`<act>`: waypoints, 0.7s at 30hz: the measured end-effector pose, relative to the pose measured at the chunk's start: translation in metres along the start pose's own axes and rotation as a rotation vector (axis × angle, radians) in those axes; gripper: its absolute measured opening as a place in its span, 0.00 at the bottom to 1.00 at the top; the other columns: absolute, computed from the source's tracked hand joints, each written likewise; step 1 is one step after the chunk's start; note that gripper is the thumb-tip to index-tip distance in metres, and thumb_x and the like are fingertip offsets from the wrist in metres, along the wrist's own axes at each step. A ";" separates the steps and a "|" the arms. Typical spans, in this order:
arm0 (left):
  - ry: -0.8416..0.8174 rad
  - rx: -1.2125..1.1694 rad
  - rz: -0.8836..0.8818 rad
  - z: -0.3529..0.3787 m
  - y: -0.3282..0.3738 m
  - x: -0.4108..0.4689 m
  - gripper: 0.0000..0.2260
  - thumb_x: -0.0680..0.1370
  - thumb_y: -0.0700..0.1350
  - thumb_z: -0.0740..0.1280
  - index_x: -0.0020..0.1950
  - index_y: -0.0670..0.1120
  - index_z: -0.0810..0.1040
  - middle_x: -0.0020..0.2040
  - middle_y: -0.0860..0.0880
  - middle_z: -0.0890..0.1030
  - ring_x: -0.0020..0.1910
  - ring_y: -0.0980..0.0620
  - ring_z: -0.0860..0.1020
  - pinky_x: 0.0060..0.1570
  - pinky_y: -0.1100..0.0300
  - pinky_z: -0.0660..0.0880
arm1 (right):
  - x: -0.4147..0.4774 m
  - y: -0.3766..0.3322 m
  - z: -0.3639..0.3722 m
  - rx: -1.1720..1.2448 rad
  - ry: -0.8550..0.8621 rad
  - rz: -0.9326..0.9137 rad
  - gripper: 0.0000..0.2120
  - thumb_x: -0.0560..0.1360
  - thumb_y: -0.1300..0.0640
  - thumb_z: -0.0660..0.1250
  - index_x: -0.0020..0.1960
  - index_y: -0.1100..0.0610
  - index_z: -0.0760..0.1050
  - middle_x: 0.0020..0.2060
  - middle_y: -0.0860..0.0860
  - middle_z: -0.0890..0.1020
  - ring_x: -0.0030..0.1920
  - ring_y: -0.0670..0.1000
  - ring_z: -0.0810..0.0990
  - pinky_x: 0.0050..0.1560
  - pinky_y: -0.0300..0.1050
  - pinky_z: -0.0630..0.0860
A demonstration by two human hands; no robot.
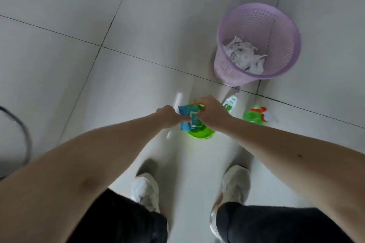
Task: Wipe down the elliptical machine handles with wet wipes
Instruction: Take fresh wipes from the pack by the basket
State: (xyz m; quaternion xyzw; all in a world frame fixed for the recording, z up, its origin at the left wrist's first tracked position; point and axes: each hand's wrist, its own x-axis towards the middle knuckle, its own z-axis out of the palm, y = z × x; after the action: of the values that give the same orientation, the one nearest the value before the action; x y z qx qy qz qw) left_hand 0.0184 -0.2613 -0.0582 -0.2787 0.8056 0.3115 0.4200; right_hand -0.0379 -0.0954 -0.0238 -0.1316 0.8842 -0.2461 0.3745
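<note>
Far to the left of the green basin, a dark curved bar is showing at the frame edge. It may belong to the elliptical machine, though that cannot be told, and no handles are appearing in view.

Directly above the basin, the left hand is pinching one end of the blue wet wipe packet, fingers curled on it. The right hand is gripping the other end from above, its fingertips hidden behind the pack.

Judging from this, the person is opening the packet or drawing out a wipe. If the pull is too sharp, several wipes may be coming out together, or the pack may be slipping down into the basin.

Just right of the basin, a white bottle and a green spray bottle are lying close to the feet, and a careless step could be knocking them.

Further right and beyond the basin, the purple wastebasket is holding crumpled white wipes.
</note>
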 end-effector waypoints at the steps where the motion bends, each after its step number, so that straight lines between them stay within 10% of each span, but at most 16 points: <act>1: -0.023 0.012 0.023 0.004 0.000 0.018 0.31 0.68 0.70 0.72 0.50 0.42 0.79 0.38 0.46 0.78 0.36 0.49 0.78 0.37 0.58 0.72 | 0.018 0.010 0.009 -0.050 -0.007 -0.074 0.19 0.74 0.68 0.67 0.63 0.58 0.80 0.57 0.54 0.76 0.62 0.52 0.74 0.60 0.37 0.66; 8: 0.011 -0.046 0.239 0.009 -0.004 0.065 0.11 0.75 0.48 0.71 0.54 0.44 0.82 0.48 0.46 0.84 0.45 0.48 0.82 0.45 0.57 0.80 | 0.078 0.053 0.035 -0.162 -0.047 -0.249 0.29 0.77 0.64 0.71 0.75 0.52 0.70 0.67 0.50 0.72 0.65 0.49 0.73 0.64 0.41 0.68; 12: 0.033 0.091 0.411 -0.020 0.009 0.049 0.07 0.78 0.49 0.68 0.42 0.49 0.78 0.41 0.50 0.81 0.38 0.53 0.80 0.33 0.63 0.74 | 0.078 0.062 0.029 -0.022 -0.083 -0.210 0.37 0.72 0.59 0.77 0.77 0.49 0.66 0.69 0.46 0.74 0.65 0.46 0.73 0.63 0.42 0.71; 17: 0.073 0.095 0.493 -0.064 0.018 0.029 0.08 0.78 0.50 0.69 0.47 0.46 0.81 0.44 0.50 0.83 0.41 0.54 0.80 0.35 0.63 0.74 | 0.072 0.046 0.010 0.151 -0.167 -0.222 0.16 0.74 0.58 0.78 0.60 0.50 0.80 0.49 0.41 0.85 0.46 0.37 0.85 0.44 0.31 0.78; 21: 0.298 -0.012 0.473 -0.081 0.018 0.045 0.19 0.75 0.62 0.72 0.51 0.46 0.80 0.47 0.51 0.80 0.45 0.53 0.78 0.40 0.59 0.74 | 0.081 0.040 0.005 0.403 -0.126 -0.175 0.12 0.74 0.59 0.78 0.57 0.55 0.83 0.50 0.50 0.89 0.50 0.49 0.88 0.53 0.46 0.84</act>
State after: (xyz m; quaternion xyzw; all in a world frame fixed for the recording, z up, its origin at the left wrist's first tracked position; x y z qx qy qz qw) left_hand -0.0578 -0.3177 -0.0545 -0.1280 0.8993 0.3612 0.2108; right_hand -0.0916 -0.0970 -0.0972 -0.1454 0.7775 -0.4403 0.4249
